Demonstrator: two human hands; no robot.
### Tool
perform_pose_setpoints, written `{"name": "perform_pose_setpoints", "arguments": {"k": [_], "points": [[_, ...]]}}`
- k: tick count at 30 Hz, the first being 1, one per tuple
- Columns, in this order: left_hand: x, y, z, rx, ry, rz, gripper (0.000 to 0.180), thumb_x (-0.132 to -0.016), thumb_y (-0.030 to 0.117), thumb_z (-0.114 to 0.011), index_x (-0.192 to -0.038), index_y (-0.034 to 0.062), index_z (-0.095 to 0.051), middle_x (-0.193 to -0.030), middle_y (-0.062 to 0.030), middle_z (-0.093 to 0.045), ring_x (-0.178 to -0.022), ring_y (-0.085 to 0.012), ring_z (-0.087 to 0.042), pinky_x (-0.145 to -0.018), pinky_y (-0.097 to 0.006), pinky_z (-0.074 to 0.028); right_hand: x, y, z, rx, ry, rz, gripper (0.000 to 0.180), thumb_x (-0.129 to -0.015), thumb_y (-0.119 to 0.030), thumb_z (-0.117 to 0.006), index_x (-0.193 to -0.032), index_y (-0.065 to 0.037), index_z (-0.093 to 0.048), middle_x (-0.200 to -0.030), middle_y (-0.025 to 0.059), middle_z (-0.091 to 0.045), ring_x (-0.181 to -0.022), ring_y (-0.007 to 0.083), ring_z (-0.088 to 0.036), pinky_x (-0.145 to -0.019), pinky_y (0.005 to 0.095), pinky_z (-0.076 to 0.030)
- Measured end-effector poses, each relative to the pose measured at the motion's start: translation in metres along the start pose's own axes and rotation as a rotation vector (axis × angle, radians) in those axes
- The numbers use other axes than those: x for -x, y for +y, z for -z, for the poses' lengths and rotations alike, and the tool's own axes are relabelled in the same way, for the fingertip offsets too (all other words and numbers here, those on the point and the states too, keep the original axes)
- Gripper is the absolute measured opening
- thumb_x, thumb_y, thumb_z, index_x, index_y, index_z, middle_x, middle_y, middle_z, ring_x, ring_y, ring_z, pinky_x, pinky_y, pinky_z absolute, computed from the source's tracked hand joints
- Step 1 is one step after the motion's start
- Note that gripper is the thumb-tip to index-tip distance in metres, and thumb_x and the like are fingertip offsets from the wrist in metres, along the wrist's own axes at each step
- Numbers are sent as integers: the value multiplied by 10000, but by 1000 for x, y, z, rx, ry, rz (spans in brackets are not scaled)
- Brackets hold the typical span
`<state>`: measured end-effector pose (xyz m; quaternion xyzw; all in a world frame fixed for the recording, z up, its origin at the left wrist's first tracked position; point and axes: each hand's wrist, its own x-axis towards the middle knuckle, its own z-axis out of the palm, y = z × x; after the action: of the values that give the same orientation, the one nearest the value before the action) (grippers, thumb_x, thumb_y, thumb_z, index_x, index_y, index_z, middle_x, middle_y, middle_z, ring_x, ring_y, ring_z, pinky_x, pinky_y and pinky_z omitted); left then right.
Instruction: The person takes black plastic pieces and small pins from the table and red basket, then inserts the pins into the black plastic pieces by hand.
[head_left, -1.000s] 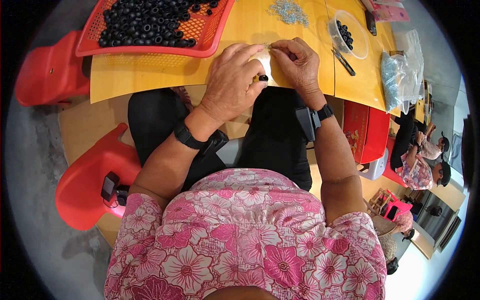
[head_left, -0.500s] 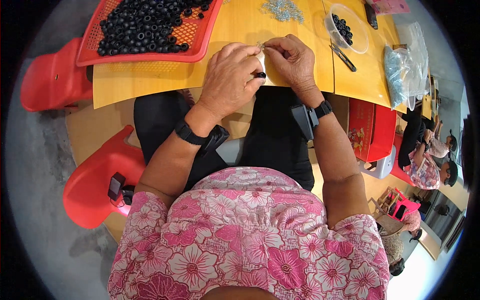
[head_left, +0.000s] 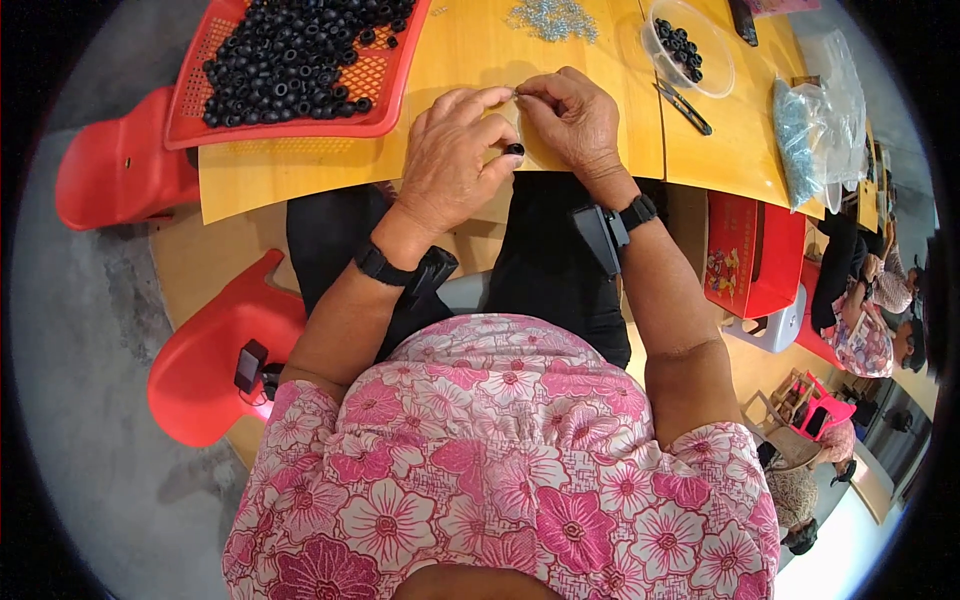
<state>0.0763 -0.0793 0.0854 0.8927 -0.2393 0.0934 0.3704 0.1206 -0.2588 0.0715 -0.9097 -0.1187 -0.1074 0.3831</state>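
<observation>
My left hand (head_left: 455, 150) is closed over the near edge of the table, pinching a small black ring-shaped part (head_left: 514, 149) between thumb and finger. Its index fingertip reaches up to meet my right hand (head_left: 572, 115). The right thumb and index finger are pinched together there on something too tiny to make out. Beyond the hands lies a loose pile of small clear, bluish pieces (head_left: 555, 19). A red perforated basket (head_left: 385, 122) at the far left holds a heap of black ring-shaped parts (head_left: 285, 70).
On the yellow table (head_left: 610, 50) to the right stand a clear round tub (head_left: 722, 75) with several black parts, dark-handled snips (head_left: 685, 108) and a plastic bag of bluish pieces (head_left: 798, 140). Red chairs (head_left: 225, 350) are at left, a red box (head_left: 755, 255) below right. People sit farther right.
The view has shifted slightly. My fingertips have drawn closer together at the pinch, and the black part stays in my left hand.
</observation>
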Motion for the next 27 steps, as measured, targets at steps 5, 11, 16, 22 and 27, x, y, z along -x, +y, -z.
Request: {"name": "perform_pose_setpoints", "arguments": {"k": [5,11,16,22,27], "points": [[-1,2,0,-4,3,6,166,-719,203,-704,-832,116,-619,-1216,-29,-559,-1161,-266,-460,-947,-411,-348,1,-2,1,13,0,-17,78,-752,-199,-688,-784,-130,-706,-738,48,-621,-673,240,-628,-591,319,-488],[0,2,-1,17,3,8,151,-733,181,-680,-815,93,-589,-1193,-47,-582,-1147,-280,-472,-963,-411,-351,2,1,0,5,13,-3,113,-751,-186,-683,-853,-144,-706,-727,38,-613,-656,218,-622,-588,302,-487],[0,3,-1,12,13,5,165,-726,180,-695,-821,94,-590,-1184,-52,-586,-1138,-285,-478,-961,-413,-357,2,-1,2,37,-32,-30,194,-754,-182,-680,-946,-171,-704,-721,25,-600,-642,194,-614,-583,287,-484],[0,0,-4,6,32,-17,166,-730,182,-697,-821,93,-590,-1165,-57,-595,-1123,-289,-489,-950,-415,-370,2,1,2,45,-48,10,174,-765,-190,-675,-934,-198,-713,-719,20,-596,-638,200,-610,-572,295,-479],[0,1,-4,4,37,-11,167,-730,183,-697,-818,92,-589,-1155,-59,-602,-1122,-290,-491,-953,-415,-372,2,-2,2,52,-35,50,145,-783,-184,-653,-909,-218,-717,-703,18,-591,-646,221,-609,-573,305,-482]]}}
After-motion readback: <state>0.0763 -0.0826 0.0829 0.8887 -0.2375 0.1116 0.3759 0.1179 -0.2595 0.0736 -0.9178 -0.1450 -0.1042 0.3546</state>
